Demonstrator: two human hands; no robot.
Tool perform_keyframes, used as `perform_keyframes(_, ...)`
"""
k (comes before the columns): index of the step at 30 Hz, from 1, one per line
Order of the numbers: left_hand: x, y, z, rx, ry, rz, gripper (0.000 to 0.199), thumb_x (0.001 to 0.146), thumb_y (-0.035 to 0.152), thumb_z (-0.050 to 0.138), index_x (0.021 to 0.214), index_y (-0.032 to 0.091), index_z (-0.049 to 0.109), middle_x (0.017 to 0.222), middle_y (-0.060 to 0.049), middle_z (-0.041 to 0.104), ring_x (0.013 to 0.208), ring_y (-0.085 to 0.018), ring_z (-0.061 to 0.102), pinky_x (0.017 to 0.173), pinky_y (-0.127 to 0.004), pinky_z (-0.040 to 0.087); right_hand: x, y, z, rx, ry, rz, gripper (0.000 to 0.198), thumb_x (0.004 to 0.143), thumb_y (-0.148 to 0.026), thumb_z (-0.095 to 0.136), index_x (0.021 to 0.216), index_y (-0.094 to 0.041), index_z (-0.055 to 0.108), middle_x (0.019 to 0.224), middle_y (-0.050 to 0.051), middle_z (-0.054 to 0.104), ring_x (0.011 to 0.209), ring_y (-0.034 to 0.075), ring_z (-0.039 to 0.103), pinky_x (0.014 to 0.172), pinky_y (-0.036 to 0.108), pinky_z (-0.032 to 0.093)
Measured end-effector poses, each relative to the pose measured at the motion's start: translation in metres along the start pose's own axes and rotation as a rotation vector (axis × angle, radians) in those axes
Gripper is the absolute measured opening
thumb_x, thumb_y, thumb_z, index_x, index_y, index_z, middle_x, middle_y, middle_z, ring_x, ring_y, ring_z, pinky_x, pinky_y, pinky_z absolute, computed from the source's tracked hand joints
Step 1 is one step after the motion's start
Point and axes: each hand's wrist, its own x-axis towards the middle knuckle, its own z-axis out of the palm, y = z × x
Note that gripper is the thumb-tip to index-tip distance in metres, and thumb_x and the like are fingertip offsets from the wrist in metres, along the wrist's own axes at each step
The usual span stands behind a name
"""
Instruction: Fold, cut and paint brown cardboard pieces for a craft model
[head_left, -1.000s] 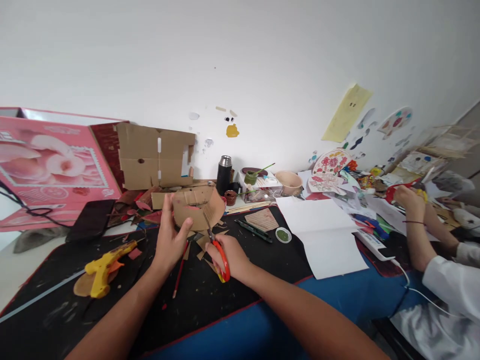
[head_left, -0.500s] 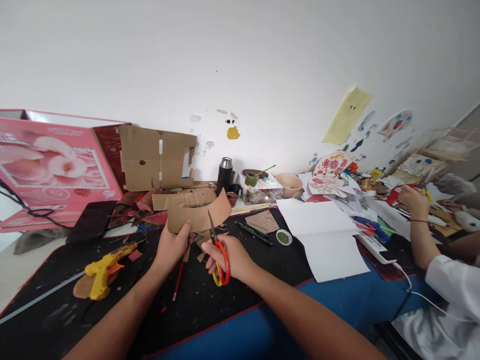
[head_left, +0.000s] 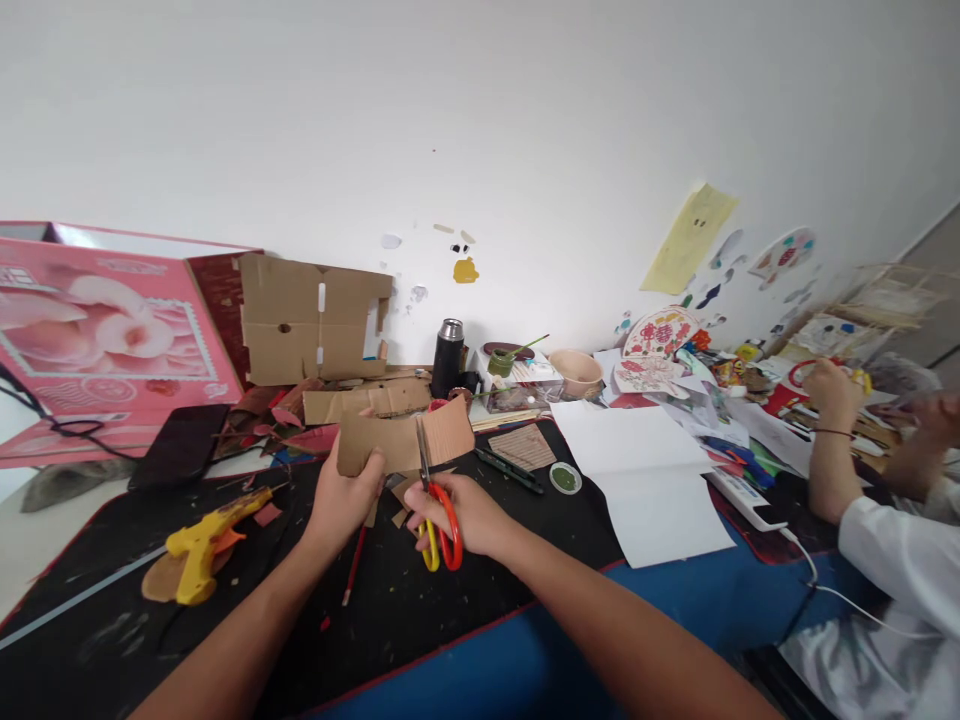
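Observation:
My left hand (head_left: 351, 486) pinches the lower left part of a curved brown piece of cardboard (head_left: 381, 441), holding it above the black mat (head_left: 300, 630). In my right hand (head_left: 469, 512) are scissors (head_left: 452, 525) with one red and one yellow handle loop. Their blades point up and lie against the middle of the cardboard, where a cut divides its darker left part from the ribbed right part. Under my hands lie small cardboard scraps (head_left: 401, 505) and a red pencil (head_left: 355, 565).
A yellow glue gun (head_left: 199, 550) lies at left by a phone (head_left: 180, 445). Behind stand a pink box (head_left: 112, 340), a cardboard sheet (head_left: 300, 325) and a black thermos (head_left: 448, 362). White paper (head_left: 652, 500) lies right; a co-worker's hand (head_left: 832, 395) holds yellow-handled scissors farther right.
The scissors' handles have spread a little wider. The cardboard's right part has flattened out and swung to the right. The view has shifted slightly.

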Motion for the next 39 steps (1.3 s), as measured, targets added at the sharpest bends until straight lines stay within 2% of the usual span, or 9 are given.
perform_keyframes(3,-0.001,0.001,0.001,-0.04,-0.031,-0.034,0.043,0.081,0.032,0.062,0.12,0.015,0.063,0.057,0.009,0.054,0.041,-0.012,0.047,0.044,-0.024,0.04,0.0,0.002,0.001,-0.049,0.054,0.003,0.063,0.087,-0.079,0.068,0.099,-0.018,0.064,0.074,0.002,0.072,0.047,0.015,0.067,0.046,0.025,0.055)
perform_keyframes(8,-0.004,0.004,0.001,-0.067,0.005,-0.021,0.05,0.081,0.032,0.065,0.127,0.015,0.062,0.069,0.006,0.061,0.046,-0.011,0.05,0.047,-0.023,0.044,0.003,0.008,0.005,-0.082,0.132,-0.046,0.058,0.092,-0.076,0.064,0.097,-0.018,0.065,0.065,0.0,0.069,0.043,0.015,0.064,0.042,0.023,0.051)
perform_keyframes(12,-0.009,0.012,0.003,-0.096,0.015,-0.034,0.049,0.081,0.032,0.064,0.127,0.015,0.062,0.062,0.008,0.057,0.042,-0.011,0.048,0.043,-0.023,0.041,0.004,0.009,0.006,-0.081,0.168,-0.068,0.057,0.09,-0.075,0.066,0.093,-0.018,0.063,0.064,0.0,0.069,0.042,0.015,0.063,0.039,0.022,0.048)
perform_keyframes(16,-0.011,0.014,0.006,-0.096,-0.027,-0.051,0.048,0.081,0.032,0.063,0.126,0.015,0.062,0.054,0.01,0.051,0.039,-0.012,0.046,0.04,-0.022,0.038,0.005,0.006,0.006,-0.053,0.201,-0.046,0.058,0.088,-0.076,0.065,0.088,-0.018,0.061,0.063,0.0,0.068,0.041,0.014,0.061,0.04,0.022,0.048)
perform_keyframes(23,-0.015,0.007,0.008,-0.073,-0.032,-0.031,0.035,0.082,0.029,0.065,0.115,0.018,0.063,0.056,0.009,0.054,0.04,-0.012,0.048,0.041,-0.023,0.04,0.007,0.011,0.004,-0.095,0.205,-0.059,0.056,0.089,-0.075,0.066,0.078,-0.02,0.058,0.056,-0.004,0.061,0.038,0.012,0.057,0.038,0.02,0.044)
perform_keyframes(30,-0.023,0.003,0.015,-0.08,0.022,-0.012,0.049,0.086,0.029,0.062,0.134,0.017,0.058,0.058,0.009,0.053,0.042,-0.013,0.049,0.044,-0.023,0.042,0.007,0.014,0.006,-0.202,0.269,-0.11,0.053,0.094,-0.069,0.064,0.073,-0.022,0.053,0.047,-0.006,0.054,0.034,0.011,0.053,0.037,0.018,0.039)
perform_keyframes(36,-0.027,-0.007,0.017,0.044,0.028,0.039,0.054,0.087,0.035,0.062,0.139,0.02,0.056,0.076,0.002,0.067,0.061,-0.018,0.065,0.059,-0.029,0.055,0.006,0.018,0.01,-0.289,0.279,-0.066,0.051,0.098,-0.063,0.062,0.068,-0.023,0.051,0.043,-0.005,0.051,0.034,0.013,0.052,0.037,0.021,0.039)
perform_keyframes(39,-0.028,-0.009,0.017,0.073,0.021,0.055,0.057,0.087,0.035,0.062,0.141,0.02,0.055,0.082,0.0,0.07,0.067,-0.02,0.068,0.064,-0.031,0.058,0.006,0.019,0.013,-0.309,0.275,-0.068,0.05,0.1,-0.061,0.059,0.069,-0.023,0.052,0.043,-0.005,0.051,0.035,0.014,0.054,0.037,0.021,0.039)
